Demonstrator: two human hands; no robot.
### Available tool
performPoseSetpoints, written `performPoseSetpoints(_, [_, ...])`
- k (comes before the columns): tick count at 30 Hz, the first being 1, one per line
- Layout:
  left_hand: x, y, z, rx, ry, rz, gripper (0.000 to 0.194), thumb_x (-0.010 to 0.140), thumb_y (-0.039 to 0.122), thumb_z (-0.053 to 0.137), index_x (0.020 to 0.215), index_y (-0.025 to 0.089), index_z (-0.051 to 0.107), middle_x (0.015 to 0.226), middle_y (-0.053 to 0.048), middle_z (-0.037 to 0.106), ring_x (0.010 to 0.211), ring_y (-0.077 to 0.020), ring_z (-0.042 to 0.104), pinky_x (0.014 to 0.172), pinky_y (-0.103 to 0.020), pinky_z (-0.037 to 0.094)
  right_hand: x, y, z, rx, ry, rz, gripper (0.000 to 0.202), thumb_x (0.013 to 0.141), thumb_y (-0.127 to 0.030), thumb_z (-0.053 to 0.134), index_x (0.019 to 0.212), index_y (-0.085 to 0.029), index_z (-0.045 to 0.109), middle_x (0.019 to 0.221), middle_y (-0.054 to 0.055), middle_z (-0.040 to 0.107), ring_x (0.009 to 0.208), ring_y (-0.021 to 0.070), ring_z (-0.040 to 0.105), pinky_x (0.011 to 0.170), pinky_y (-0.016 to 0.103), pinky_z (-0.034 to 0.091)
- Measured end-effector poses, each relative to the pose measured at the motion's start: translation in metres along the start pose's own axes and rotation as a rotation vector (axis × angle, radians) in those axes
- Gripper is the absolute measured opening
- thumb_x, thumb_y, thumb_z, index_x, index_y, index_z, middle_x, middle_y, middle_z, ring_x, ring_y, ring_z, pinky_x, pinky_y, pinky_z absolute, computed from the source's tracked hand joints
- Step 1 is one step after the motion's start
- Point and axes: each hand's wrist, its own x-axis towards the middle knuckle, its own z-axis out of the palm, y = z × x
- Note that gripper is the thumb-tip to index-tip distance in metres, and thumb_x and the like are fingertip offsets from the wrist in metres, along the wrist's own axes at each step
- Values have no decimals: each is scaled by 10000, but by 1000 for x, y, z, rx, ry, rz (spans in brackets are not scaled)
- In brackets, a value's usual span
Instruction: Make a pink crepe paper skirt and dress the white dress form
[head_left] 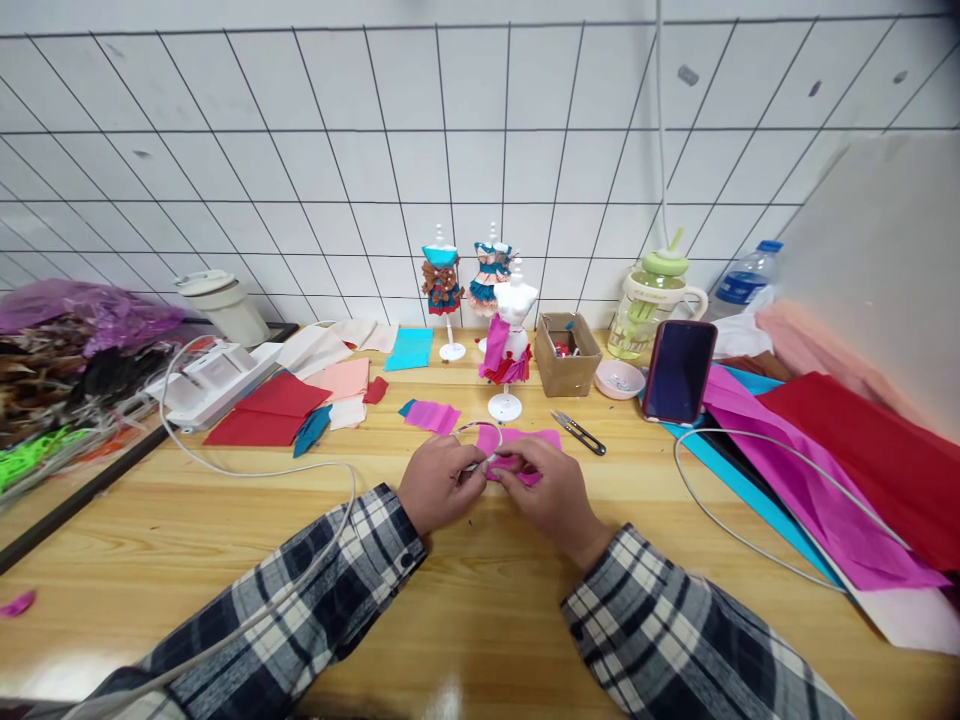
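My left hand is closed, its thumb and finger pinched on a thin pale loop that curves up in front of it. My right hand is also closed, pinching at the lower right end of that loop, with the fingertips of both hands nearly touching. Under the fingers lies a piece of magenta crepe paper, partly covered by my right hand. Just beyond stands a small white dress form draped in magenta and red. Thread snips lie to the right of my hands.
Two dressed mini forms stand by the tiled wall. A cardboard box, pink dish, phone and drink bottle are right of them. Red paper and a power strip lie left; a cable crosses the table.
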Motion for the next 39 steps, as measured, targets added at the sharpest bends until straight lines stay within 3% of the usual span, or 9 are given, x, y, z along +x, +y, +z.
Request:
performPoseSetpoints(4, [0, 1, 0, -62, 16, -30, 226, 847, 284, 496, 718, 191, 655, 619, -24, 615, 645, -170, 545, 696, -322, 392, 0, -3, 2, -14, -42, 28, 88, 871, -258, 595, 824, -222, 660, 766, 10, 675, 686, 153, 608, 628, 261, 467])
performPoseSetpoints(9, [2, 4, 2, -282, 68, -192, 286, 877, 327, 465, 692, 188, 633, 664, -9, 639, 694, -162, 558, 746, -313, 411, 0, -9, 2, -21, -21, -48, 130, 913, -233, 508, 879, -214, 632, 842, 34, 678, 793, 175, 614, 698, 283, 460])
performPoseSetpoints(14, [10, -34, -9, -233, 268, -442, 368, 940, 350, 364, 773, 170, 639, 685, -16, 631, 668, -155, 552, 661, -271, 433, -1, -6, -3, 41, 93, -13, 147, 914, -262, 509, 813, -214, 604, 789, 28, 649, 762, 170, 592, 701, 286, 455])
performPoseSetpoints(19, [11, -89, -12, 185, -105, -240, 314, 881, 368, 510, 1071, 221, 711, 954, -82, 689, 947, -246, 583, 874, -376, 428, 2, 4, -3, 179, 47, 185, 103, 867, -290, 557, 819, -207, 594, 720, -4, 587, 610, 133, 504, 577, 256, 403])
performPoseSetpoints(22, [9, -98, -10, 261, -153, -312, 366, 878, 337, 500, 1176, 206, 666, 1028, -102, 667, 961, -260, 584, 866, -386, 436, 2, 7, -2, 202, 36, 223, 80, 848, -272, 561, 821, -200, 584, 686, -19, 539, 580, 121, 449, 566, 252, 369])
performPoseSetpoints(26, [10, -81, -17, 380, -6, -409, 369, 829, 377, 573, 1158, 238, 667, 1034, -106, 645, 1014, -322, 533, 901, -480, 377, 3, 5, 0, 282, -24, 296, 93, 814, -289, 579, 801, -198, 582, 610, -44, 451, 555, 117, 394, 531, 247, 323])
performPoseSetpoints(29, [10, -53, -19, 201, 103, -314, 326, 877, 393, 523, 1136, 250, 660, 1095, -82, 633, 1068, -299, 501, 935, -474, 341, 3, 3, 4, 413, -128, 408, 139, 773, -330, 600, 763, -194, 571, 580, -56, 430, 522, 105, 357, 495, 239, 293])
performPoseSetpoints(33, [5, -15, -12, -266, -82, -223, 408, 969, 404, 343, 908, 224, 705, 948, -44, 664, 965, -218, 550, 913, -388, 371, 3, 2, 9, 525, -213, 473, 183, 734, -363, 616, 747, -185, 575, 638, -35, 516, 564, 106, 421, 537, 234, 341])
performPoseSetpoints(39, [0, 8, -4, -413, -118, -207, 297, 911, 378, 475, 760, 191, 651, 860, -33, 654, 877, -197, 551, 838, -337, 394, 2, 5, 10, 504, -216, 496, 194, 714, -371, 623, 725, -188, 562, 629, -35, 516, 588, 117, 450, 556, 242, 360])
